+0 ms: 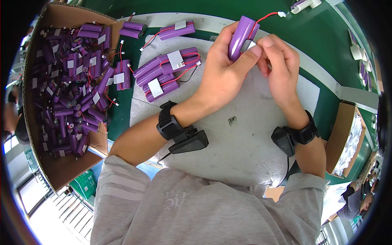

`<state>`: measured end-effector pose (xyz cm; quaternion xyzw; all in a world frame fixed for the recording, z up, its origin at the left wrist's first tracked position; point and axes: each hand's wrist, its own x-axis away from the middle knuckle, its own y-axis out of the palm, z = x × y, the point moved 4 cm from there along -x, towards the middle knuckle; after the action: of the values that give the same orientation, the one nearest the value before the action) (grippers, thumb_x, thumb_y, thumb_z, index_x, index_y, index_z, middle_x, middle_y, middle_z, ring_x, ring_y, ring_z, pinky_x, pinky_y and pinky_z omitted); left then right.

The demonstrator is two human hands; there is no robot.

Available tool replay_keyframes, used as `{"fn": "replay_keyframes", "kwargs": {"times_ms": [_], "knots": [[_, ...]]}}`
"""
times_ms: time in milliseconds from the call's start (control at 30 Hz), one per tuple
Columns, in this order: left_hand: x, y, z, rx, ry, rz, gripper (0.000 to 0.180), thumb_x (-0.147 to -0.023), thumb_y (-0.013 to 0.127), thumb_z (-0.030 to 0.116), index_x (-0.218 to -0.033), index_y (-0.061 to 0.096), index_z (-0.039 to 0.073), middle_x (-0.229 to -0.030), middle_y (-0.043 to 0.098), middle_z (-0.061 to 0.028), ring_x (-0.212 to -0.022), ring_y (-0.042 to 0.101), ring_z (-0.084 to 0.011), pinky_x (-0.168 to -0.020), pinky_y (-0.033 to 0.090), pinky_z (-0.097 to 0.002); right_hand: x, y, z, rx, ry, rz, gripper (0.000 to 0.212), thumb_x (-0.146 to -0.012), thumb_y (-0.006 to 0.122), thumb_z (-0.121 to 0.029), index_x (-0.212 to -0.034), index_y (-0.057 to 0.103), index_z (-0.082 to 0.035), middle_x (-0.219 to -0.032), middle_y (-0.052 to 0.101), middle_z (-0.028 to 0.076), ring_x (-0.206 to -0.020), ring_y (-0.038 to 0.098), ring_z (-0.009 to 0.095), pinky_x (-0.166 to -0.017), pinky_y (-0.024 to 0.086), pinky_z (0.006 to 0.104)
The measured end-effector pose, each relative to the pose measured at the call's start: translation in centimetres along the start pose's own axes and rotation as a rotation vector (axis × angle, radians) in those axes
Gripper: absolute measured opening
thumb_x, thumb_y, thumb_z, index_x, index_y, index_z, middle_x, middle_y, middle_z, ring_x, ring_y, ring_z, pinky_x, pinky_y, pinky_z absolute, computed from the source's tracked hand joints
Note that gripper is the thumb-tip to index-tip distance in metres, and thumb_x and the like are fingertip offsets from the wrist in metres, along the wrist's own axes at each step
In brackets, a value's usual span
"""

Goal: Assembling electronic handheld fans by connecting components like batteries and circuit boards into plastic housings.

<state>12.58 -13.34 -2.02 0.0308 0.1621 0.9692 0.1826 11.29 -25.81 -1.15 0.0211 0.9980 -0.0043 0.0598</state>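
Note:
Up at the far side of the foam pad, my left hand holds a purple battery pack between thumb and fingers. A red wire runs from the pack to a small white connector. On the pack's side, by my left thumb, sits a whitish sticker. My right hand is beside the pack, its thumb and fingers curled together near the left thumb tip. What those fingers pinch, if anything, is hidden. Left of my hands, several purple battery packs with white stickers and red wires lie on the pad.
A cardboard box heaped with purple battery packs stands at the left. At the right is a smaller box of white pieces. The whitish foam pad lies on a green table. White fittings lie at the far right.

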Motion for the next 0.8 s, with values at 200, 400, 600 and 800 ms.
{"fn": "replay_keyframes", "kwargs": {"times_ms": [200,400,600,800], "knots": [[0.05,0.32,0.37,-0.033,-0.002,0.002,0.041,-0.089,0.061,0.01,-0.125,0.044,-0.001,-0.09,0.057,-0.001,-0.073,0.05,-0.0047,-0.061,0.042,-0.0203,-0.12,0.33,-0.14,0.088,-0.055,0.089,0.032,-0.095,0.047,-0.026,-0.077,0.056,-0.001,-0.055,0.042,-0.002,-0.047,0.035,0.004,-0.042,0.024,0.0204],[-0.01,0.14,0.17,-0.005,0.022,0.007,0.04,-0.086,0.064,0.008,-0.121,0.046,-0.001,-0.09,0.059,-0.0025,-0.07,0.053,-0.0054,-0.059,0.043,-0.0202,-0.1,0.27,-0.23,0.067,-0.075,0.117,0.033,-0.095,0.047,-0.029,-0.079,0.057,-0.002,-0.056,0.042,-0.003,-0.046,0.035,0.004,-0.041,0.024,0.0197],[0.11,-0.06,0.23,0.009,-0.023,0.002,0.039,-0.085,0.066,0.008,-0.119,0.049,0.0,-0.085,0.06,-0.0025,-0.06,0.053,-0.0056,-0.05,0.042,-0.02,-0.07,-0.19,-0.05,0.016,-0.041,0.159,0.033,-0.095,0.048,-0.03,-0.08,0.057,-0.002,-0.056,0.043,-0.003,-0.046,0.036,0.004,-0.041,0.025,0.0198],[0.08,0.1,0.48,0.015,-0.018,0.01,0.038,-0.084,0.066,0.007,-0.118,0.05,0.001,-0.079,0.06,-0.0017,-0.055,0.051,-0.0052,-0.046,0.041,-0.0198,-0.18,-0.1,-0.1,0.003,-0.056,0.17,0.033,-0.095,0.048,-0.03,-0.08,0.057,-0.002,-0.055,0.042,-0.003,-0.046,0.035,0.004,-0.041,0.025,0.02]]}}
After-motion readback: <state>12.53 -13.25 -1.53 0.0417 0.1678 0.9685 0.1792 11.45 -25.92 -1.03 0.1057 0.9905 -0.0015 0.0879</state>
